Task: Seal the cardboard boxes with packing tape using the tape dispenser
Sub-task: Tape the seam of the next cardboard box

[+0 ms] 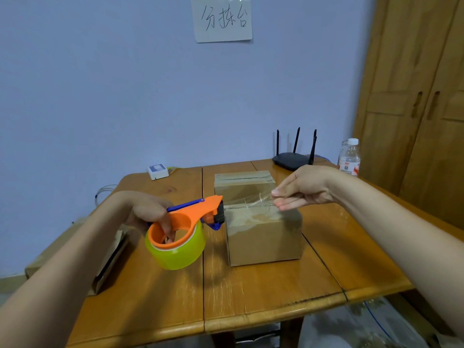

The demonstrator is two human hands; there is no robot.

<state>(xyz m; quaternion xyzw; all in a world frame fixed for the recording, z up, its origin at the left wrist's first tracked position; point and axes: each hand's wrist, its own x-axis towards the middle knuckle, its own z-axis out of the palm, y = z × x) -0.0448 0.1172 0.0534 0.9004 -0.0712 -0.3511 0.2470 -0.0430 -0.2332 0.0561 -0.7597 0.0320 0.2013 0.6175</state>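
Head view: left hand [150, 212] grips tape dispenser [185, 222], cutter pointing right.

Two bare forearms enter from the lower corners, uncovered to the frame edges; no sleeve or cuff shows. Left hand [148, 212] and right hand [305, 188]: bare, ungloved. No ring, watch or band visible on either wrist. Fingernails on the right hand short and unpainted.

The worktop [263, 292] lies bare in front of the near box [263, 237] and to its right. Behind it, the second box [244, 184] stands just beside, blocking that side, with the router [291, 160] and bottle [349, 158] crowding the far right corner. A stretched strip of tape [251, 200] spans above the near box's top.
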